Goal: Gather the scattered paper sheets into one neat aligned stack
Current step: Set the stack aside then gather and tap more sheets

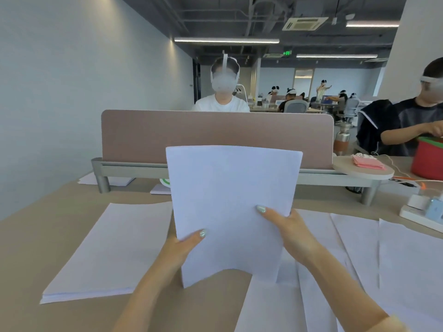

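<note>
I hold a bundle of white paper sheets [230, 200] upright over the beige desk [43, 248], its lower edge bowed and near the desk. My left hand [182, 245] grips its lower left side, thumb on the front. My right hand [287, 226] grips the right side, thumb across the front. A thick flat stack of white paper [107, 250] lies on the desk to the left. Several loose sheets [359, 259] lie spread and overlapping on the right.
A pink divider panel [215, 133] on a grey rail stands behind the desk, with a person seated beyond it. Another person sits at the right by a red box [428, 161]. A power strip with chargers [424, 209] and a round shelf with pink cloth [366, 164] are at the right.
</note>
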Action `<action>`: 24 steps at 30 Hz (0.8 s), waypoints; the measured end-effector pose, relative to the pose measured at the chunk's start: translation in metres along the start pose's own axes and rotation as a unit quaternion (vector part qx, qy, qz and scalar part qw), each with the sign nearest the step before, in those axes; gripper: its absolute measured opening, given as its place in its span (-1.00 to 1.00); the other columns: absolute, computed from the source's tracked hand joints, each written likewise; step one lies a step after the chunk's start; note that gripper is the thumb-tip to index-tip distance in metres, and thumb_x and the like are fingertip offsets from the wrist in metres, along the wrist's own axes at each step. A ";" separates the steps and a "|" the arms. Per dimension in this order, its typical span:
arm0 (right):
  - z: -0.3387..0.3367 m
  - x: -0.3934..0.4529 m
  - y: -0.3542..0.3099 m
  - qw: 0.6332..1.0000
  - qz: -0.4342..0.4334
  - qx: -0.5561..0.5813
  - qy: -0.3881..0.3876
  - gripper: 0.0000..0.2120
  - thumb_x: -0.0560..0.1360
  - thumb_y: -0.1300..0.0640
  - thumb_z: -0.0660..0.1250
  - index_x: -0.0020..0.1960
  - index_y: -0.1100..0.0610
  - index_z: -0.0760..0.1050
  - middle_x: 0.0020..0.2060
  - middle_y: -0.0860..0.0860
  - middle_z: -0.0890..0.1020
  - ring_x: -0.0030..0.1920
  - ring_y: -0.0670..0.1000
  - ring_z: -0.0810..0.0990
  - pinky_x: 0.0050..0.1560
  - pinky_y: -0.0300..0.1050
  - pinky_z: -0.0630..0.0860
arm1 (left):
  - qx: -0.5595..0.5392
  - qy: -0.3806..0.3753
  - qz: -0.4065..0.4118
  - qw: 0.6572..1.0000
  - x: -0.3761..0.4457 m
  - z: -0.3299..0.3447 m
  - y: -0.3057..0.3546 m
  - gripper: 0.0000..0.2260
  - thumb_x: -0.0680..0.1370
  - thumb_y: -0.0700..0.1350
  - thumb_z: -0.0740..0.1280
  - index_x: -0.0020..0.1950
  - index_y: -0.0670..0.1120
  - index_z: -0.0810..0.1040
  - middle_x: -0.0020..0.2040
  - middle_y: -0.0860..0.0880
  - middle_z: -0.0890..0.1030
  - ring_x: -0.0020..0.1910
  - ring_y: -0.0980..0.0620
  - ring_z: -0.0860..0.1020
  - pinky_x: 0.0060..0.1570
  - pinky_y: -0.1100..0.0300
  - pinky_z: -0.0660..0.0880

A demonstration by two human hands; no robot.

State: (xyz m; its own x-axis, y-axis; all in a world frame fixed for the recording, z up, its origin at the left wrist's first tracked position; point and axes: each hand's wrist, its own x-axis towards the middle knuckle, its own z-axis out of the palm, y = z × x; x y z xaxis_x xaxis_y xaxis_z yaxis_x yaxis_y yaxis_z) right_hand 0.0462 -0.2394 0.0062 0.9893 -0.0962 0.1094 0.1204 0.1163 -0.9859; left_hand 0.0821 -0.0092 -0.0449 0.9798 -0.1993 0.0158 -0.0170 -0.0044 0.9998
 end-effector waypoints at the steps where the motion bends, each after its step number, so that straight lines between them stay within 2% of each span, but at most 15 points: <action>1: 0.004 -0.001 0.011 1.000 0.018 -0.011 -0.005 -0.86 0.47 0.12 0.40 0.02 0.06 0.63 -0.05 0.02 0.73 -0.06 0.02 0.71 -0.05 -0.08 0.60 | 0.002 -0.001 -0.009 1.000 -0.002 -0.003 -0.009 -0.47 0.27 0.19 0.49 0.21 0.12 0.54 0.10 0.13 0.67 0.06 0.17 0.64 -0.02 0.24 0.54; 4: 0.016 0.005 0.027 0.999 0.043 -0.029 0.000 -0.60 0.38 -0.01 0.46 0.19 0.05 0.56 0.03 -0.01 0.71 0.04 0.03 0.69 0.11 0.03 0.58 | 0.008 0.007 -0.024 1.000 -0.001 -0.009 -0.020 -0.54 0.30 0.17 0.49 0.17 0.15 0.56 0.08 0.18 0.67 0.08 0.18 0.63 0.09 0.18 0.52; 6: 0.026 0.017 0.027 0.998 0.055 -0.035 0.017 -0.66 0.40 -0.01 0.46 0.14 0.04 0.59 0.01 -0.01 0.72 0.03 0.06 0.69 0.16 0.09 0.56 | 0.013 0.024 -0.032 0.999 0.004 -0.017 -0.014 -0.61 0.39 0.10 0.46 0.18 0.04 0.58 0.06 0.10 0.69 0.05 0.11 0.65 0.09 0.12 0.55; 8: 0.041 0.032 0.022 0.996 0.065 -0.050 0.034 -0.77 0.43 -0.01 0.44 0.04 0.06 0.62 -0.03 0.02 0.72 0.01 0.09 0.68 0.16 0.09 0.56 | 0.020 0.047 -0.031 0.998 0.008 -0.032 -0.001 -0.75 0.44 0.03 0.44 0.07 -0.04 0.65 -0.02 0.01 0.72 -0.02 0.02 0.68 0.04 0.07 0.59; 10: 0.060 0.048 0.018 0.994 0.064 -0.078 0.033 -0.85 0.46 0.00 0.41 -0.03 0.05 0.60 -0.07 0.01 0.70 -0.03 0.07 0.67 0.14 0.03 0.56 | 0.049 0.068 -0.028 0.996 0.011 -0.056 0.015 -0.84 0.48 0.01 0.41 -0.03 -0.03 0.66 -0.10 0.02 0.73 -0.09 0.01 0.69 -0.10 0.14 0.59; 14: 0.106 0.068 0.023 0.987 0.076 -0.135 -0.035 -0.95 0.52 0.11 0.34 -0.05 0.07 0.56 -0.02 0.07 0.67 -0.07 0.05 0.64 0.07 -0.04 0.55 | 0.092 0.110 -0.038 0.989 0.011 -0.116 0.031 -0.87 0.50 -0.04 0.39 0.00 -0.04 0.61 -0.06 0.01 0.68 -0.09 0.02 0.65 -0.13 0.16 0.55; 17: 0.141 0.074 0.039 0.972 0.093 -0.187 -0.110 -0.91 0.55 0.14 0.28 -0.06 0.09 0.55 -0.11 0.03 0.65 -0.18 -0.05 0.60 -0.10 -0.21 0.54 | 0.105 0.113 -0.058 0.986 0.006 -0.161 0.032 -0.84 0.51 -0.11 0.37 0.09 -0.03 0.54 -0.09 0.12 0.60 -0.09 0.13 0.57 -0.24 0.33 0.42; 19: 0.162 0.077 0.054 0.958 0.105 -0.233 -0.134 -0.88 0.54 0.12 0.27 -0.06 0.13 0.56 -0.15 0.03 0.63 -0.22 -0.08 0.56 -0.20 -0.29 0.47 | 0.118 0.130 -0.088 0.981 0.000 -0.187 0.029 -0.79 0.50 -0.16 0.39 0.12 -0.08 0.53 -0.06 0.07 0.58 -0.14 0.14 0.53 -0.29 0.37 0.38; 21: 0.179 0.077 0.068 0.941 0.108 -0.282 -0.150 -0.83 0.53 0.11 0.27 -0.11 0.18 0.58 -0.21 0.04 0.59 -0.28 -0.08 0.50 -0.26 -0.27 0.38 | 0.147 0.149 -0.123 0.970 -0.007 -0.208 0.024 -0.72 0.41 -0.10 0.48 0.08 -0.16 0.59 -0.06 -0.02 0.62 -0.17 0.04 0.56 -0.27 0.30 0.46; 22: 0.186 0.077 0.075 0.935 0.104 -0.300 -0.156 -0.79 0.54 0.11 0.26 -0.21 0.18 0.55 -0.29 0.02 0.54 -0.32 -0.08 0.46 -0.31 -0.28 0.33 | 0.155 0.153 -0.134 0.967 -0.009 -0.217 0.020 -0.66 0.34 -0.04 0.48 0.04 -0.16 0.62 -0.08 -0.06 0.66 -0.17 -0.02 0.61 -0.20 0.21 0.53; 24: 0.200 0.077 0.088 0.927 0.084 -0.334 -0.149 -0.65 0.56 0.12 0.21 -0.40 0.09 0.30 -0.44 -0.03 0.36 -0.43 -0.09 0.32 -0.48 -0.33 0.20 | 0.179 0.165 -0.136 0.960 -0.013 -0.230 0.012 -0.67 0.26 0.02 0.40 -0.05 -0.11 0.66 -0.13 -0.10 0.70 -0.14 -0.12 0.66 -0.03 0.03 0.56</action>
State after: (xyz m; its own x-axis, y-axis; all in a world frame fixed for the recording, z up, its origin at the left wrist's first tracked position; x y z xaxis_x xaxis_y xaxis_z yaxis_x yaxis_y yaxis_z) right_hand 0.1497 -0.0393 -0.0466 0.9802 0.1570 -0.1207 -0.0167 -0.5420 -0.8402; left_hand 0.1155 0.2187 -0.0316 0.9665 0.1785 -0.1847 0.2390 -0.3611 0.9014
